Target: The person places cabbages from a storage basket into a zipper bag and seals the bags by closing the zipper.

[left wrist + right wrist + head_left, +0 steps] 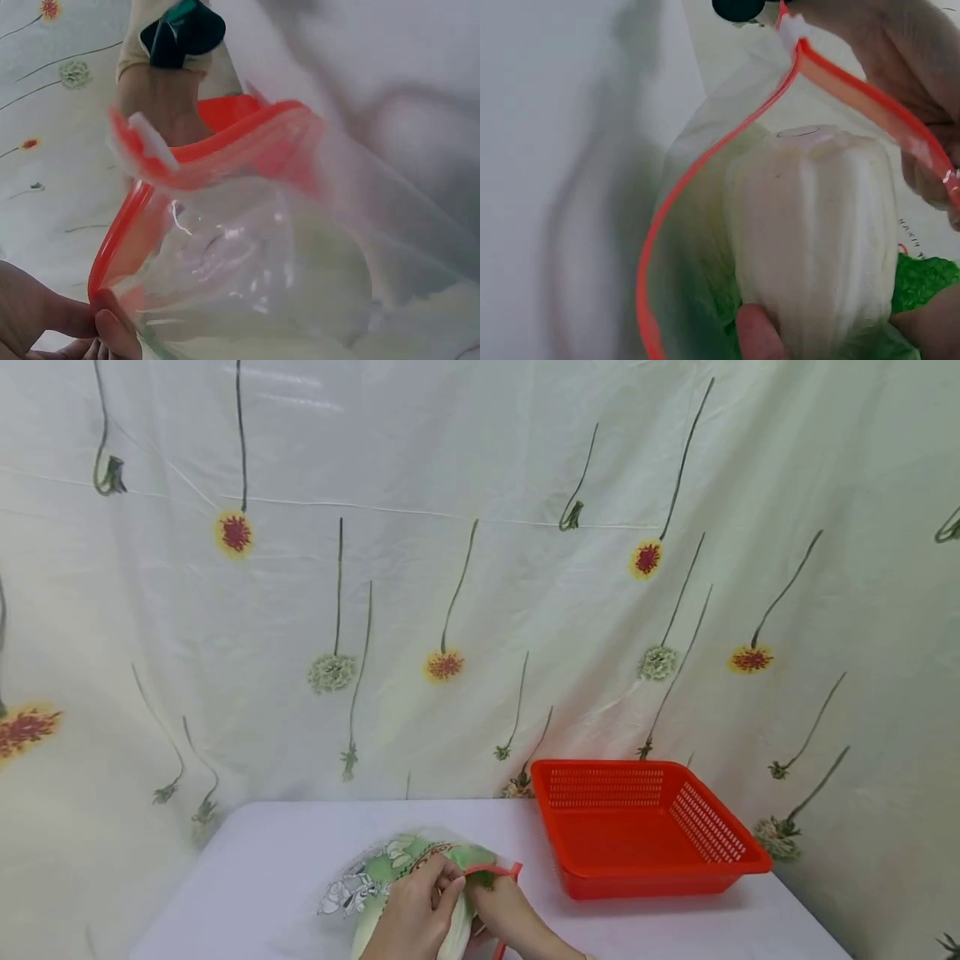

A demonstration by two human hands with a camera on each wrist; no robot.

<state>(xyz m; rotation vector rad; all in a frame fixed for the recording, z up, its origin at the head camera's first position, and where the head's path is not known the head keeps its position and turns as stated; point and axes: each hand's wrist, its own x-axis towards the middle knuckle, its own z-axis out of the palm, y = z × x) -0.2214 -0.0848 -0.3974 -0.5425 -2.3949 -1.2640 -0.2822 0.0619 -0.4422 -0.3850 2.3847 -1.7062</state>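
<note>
A clear zip bag point(225, 247) with a red zip edge and printed green pictures lies on the table, its mouth spread wide. My left hand point(420, 906) pinches the red zip edge point(124, 232) between thumb and fingers. Inside the bag is a pale Chinese cabbage point(814, 232), its white stem end facing the mouth and green leaves at the other end. My right hand point(510, 914) reaches in through the opening and grips the cabbage, with the thumb point(759, 334) on its side. Some of the right fingers are hidden. A white zip slider point(791, 30) sits on the red edge.
A red plastic basket point(615, 839) with slotted walls stands on the right of the white table point(277, 835). Behind the table hangs a pale curtain point(420, 577) with printed flowers.
</note>
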